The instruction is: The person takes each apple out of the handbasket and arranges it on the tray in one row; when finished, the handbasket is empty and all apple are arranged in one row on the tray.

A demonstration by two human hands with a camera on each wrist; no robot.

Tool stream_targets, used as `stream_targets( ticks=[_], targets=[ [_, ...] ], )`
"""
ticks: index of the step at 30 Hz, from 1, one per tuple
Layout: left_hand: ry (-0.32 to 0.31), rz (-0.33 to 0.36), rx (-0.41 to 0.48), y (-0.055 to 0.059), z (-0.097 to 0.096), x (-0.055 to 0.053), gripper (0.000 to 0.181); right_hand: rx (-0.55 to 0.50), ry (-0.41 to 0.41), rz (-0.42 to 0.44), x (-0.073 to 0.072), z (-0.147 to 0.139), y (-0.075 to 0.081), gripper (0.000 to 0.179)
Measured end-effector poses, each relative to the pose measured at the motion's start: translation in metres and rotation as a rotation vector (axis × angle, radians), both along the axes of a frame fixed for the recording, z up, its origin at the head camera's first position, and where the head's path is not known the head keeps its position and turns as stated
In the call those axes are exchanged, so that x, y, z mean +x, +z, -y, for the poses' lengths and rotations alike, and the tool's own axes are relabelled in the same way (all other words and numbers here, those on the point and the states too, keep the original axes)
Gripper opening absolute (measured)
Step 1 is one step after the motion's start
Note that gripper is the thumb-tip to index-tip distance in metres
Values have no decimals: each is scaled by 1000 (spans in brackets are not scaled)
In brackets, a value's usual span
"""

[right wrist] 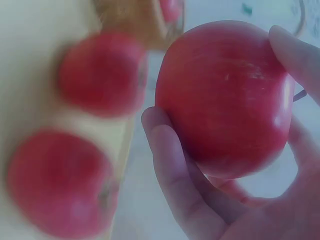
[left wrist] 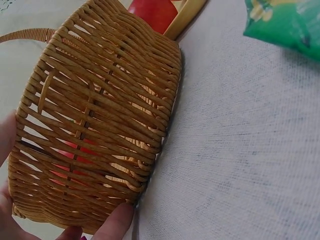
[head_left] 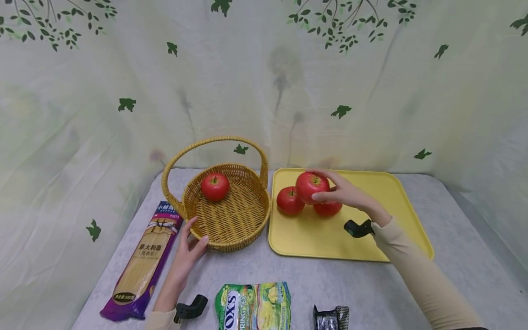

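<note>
My right hand (head_left: 344,190) holds a red apple (head_left: 311,187) above the yellow tray (head_left: 363,233), thumb on one side and fingers round the other, as the right wrist view shows. Below it on the tray sit two more apples, one at the left (head_left: 290,201) and one partly hidden by the held apple and the hand (head_left: 328,209). My left hand (head_left: 187,254) touches the near left side of the wicker basket (head_left: 231,220), its thumb and fingers spread along the rim and woven wall (left wrist: 95,125). Inside the basket rests another apple (head_left: 215,187).
Left of the basket lies a long pasta packet (head_left: 142,261). At the near edge are a green candy bag (head_left: 253,307) and a small black packet (head_left: 331,318). The basket's tall handle (head_left: 222,139) arches over it, and a printed curtain (head_left: 255,82) hangs behind the table.
</note>
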State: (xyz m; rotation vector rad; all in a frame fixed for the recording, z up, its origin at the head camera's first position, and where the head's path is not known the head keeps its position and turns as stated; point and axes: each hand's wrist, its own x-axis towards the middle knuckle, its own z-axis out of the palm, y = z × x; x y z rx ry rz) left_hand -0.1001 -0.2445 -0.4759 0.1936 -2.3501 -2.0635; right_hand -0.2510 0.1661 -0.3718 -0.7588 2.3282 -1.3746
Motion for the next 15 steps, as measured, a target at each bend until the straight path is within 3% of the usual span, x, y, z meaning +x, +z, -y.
stream_targets(
  ticks=[7,15],
  targets=[
    [-15,-3,33,0,0,-1,68,48,-175,50,7,-69,-11,71],
    [-19,2,31,3,0,-1,68,82,-262,75,22,-127,-29,71]
  ],
)
